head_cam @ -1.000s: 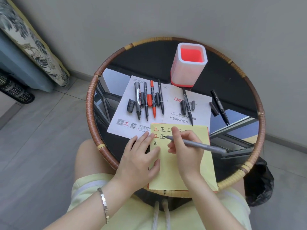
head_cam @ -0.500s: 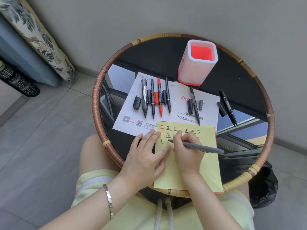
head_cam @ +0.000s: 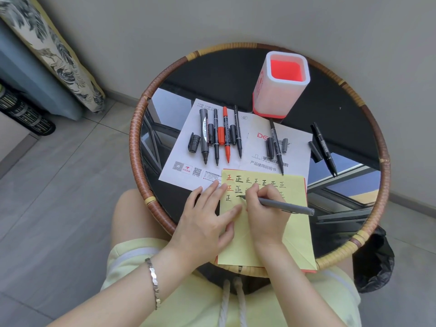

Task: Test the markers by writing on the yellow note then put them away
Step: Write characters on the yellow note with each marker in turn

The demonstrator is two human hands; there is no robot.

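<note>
The yellow note (head_cam: 292, 234) lies at the near edge of the round table, with rows of written characters along its top. My right hand (head_cam: 265, 213) grips a grey marker (head_cam: 285, 205), whose tip touches the note's third row. My left hand (head_cam: 207, 220) lies flat with spread fingers on the note's left edge. Several uncapped markers, among them a red marker (head_cam: 226, 135), lie in a row on a white leaflet (head_cam: 297, 147) with their caps beside them. Another black marker (head_cam: 323, 147) lies to the right on the glass.
A white and red pen holder (head_cam: 280, 86) stands at the back of the table. The table has a dark reflective top and a woven rim (head_cam: 136, 138). A black bag (head_cam: 375, 260) sits on the floor at the right. A curtain (head_cam: 54, 53) hangs at the left.
The view has shifted slightly. My right hand has moved the grey marker's tip down and left onto the third row. My left hand stays pressed on the note.
</note>
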